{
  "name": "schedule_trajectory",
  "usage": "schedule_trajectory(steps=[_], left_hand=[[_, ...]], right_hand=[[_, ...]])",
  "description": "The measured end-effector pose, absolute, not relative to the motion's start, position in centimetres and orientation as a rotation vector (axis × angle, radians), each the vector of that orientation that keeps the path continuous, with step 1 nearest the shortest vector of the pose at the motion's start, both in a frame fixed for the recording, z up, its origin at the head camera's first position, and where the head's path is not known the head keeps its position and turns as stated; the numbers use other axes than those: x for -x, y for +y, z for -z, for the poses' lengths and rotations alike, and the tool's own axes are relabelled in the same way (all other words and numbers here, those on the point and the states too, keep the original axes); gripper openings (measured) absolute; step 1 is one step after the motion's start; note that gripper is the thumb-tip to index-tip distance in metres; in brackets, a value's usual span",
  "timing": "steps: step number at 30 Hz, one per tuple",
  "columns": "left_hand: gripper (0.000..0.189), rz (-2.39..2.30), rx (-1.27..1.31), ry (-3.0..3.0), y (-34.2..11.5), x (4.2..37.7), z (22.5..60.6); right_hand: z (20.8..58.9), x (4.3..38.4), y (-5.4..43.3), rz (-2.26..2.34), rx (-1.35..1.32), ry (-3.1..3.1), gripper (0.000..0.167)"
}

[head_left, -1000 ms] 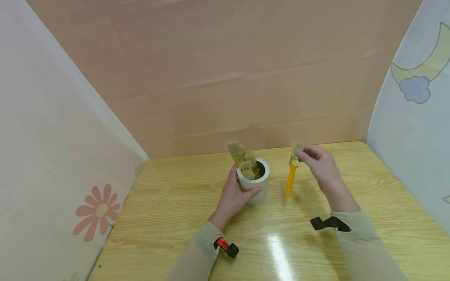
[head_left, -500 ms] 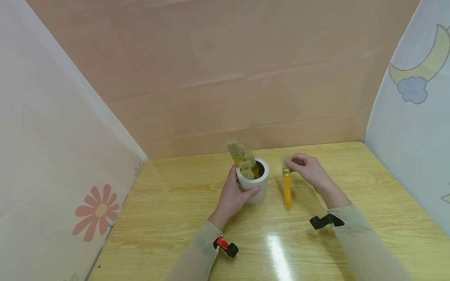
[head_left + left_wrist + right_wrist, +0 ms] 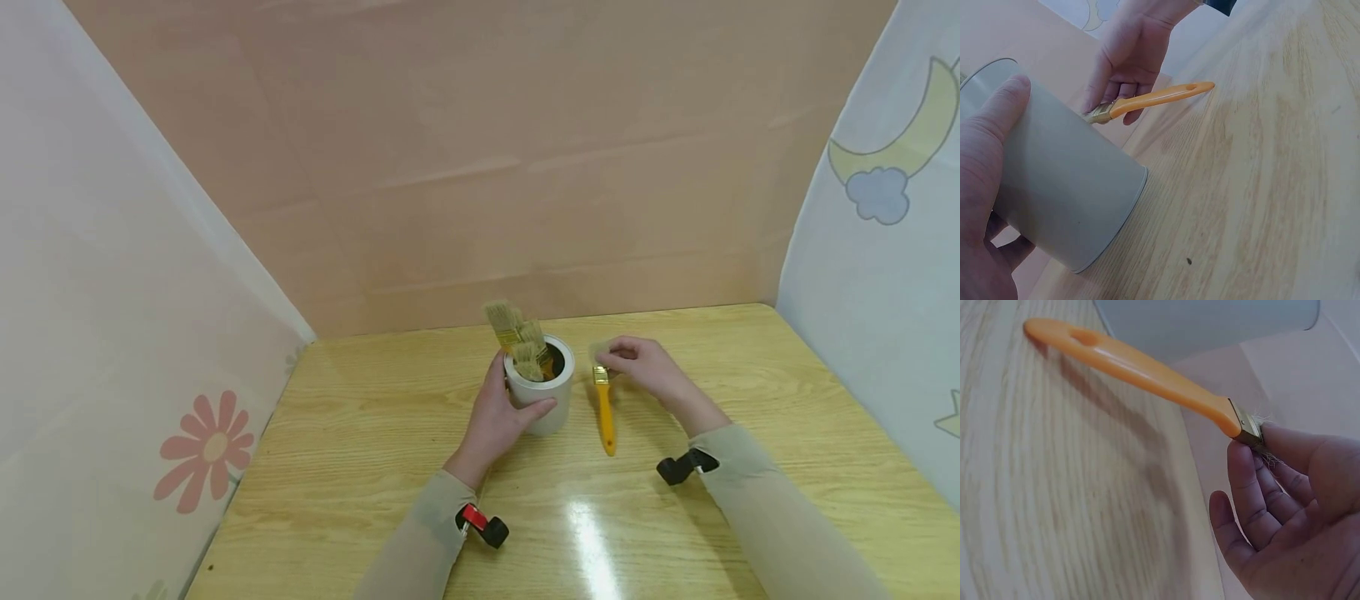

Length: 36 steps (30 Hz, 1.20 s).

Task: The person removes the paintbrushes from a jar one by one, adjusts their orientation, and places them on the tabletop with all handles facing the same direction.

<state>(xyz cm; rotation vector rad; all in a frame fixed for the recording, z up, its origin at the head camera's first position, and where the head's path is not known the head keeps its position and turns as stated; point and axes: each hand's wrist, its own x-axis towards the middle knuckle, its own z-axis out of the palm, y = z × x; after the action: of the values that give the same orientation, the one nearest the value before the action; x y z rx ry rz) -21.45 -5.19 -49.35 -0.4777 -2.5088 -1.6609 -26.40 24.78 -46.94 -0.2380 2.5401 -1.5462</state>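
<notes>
My left hand [image 3: 498, 421] grips a pale cylindrical can [image 3: 551, 408], its thumb across the near side. Several paintbrushes stand bristles up in the can, the bristles [image 3: 528, 362] leaning over its left rim. Just right of the can, my right hand [image 3: 647, 367] pinches another paintbrush [image 3: 605, 417] at its bristle end, close to the metal ferrule [image 3: 1247, 429]. The orange handle [image 3: 1129, 365] points down toward the table. Whether the handle's tip touches the wood I cannot tell. In the left wrist view, this paintbrush's handle [image 3: 1166, 97] shows beyond the can wall [image 3: 1066, 169].
The wood-grain table [image 3: 360, 467] reaches back to a plain pinkish-brown wall panel [image 3: 487, 167]. Pale cloth with a flower print [image 3: 213, 450] borders the left side. On the right hangs cloth with a moon print [image 3: 900, 133].
My right hand has moved left and nearer to me, bringing the paintbrush closer to the can. The brush's handle has swung from slanting left to slanting slightly right. My left hand stays on the can.
</notes>
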Motion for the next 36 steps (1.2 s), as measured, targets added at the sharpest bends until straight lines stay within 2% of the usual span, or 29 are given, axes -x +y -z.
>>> schedule_trajectory(steps=[7,16,36], left_hand=[[0.108,1.628,0.476,-2.518,-5.2,21.4,49.3],[0.107,1.637,0.470,-2.521,-5.1,21.3,49.4],[0.107,1.654,0.467,-2.518,-5.1,21.4,49.5]], right_hand=[[47.7,27.0,24.2,1.437,0.249,2.635,0.035],[48.0,27.0,23.7,1.348,0.232,2.681,0.039],[49.1,27.5,23.1,1.154,0.262,2.823,0.030]])
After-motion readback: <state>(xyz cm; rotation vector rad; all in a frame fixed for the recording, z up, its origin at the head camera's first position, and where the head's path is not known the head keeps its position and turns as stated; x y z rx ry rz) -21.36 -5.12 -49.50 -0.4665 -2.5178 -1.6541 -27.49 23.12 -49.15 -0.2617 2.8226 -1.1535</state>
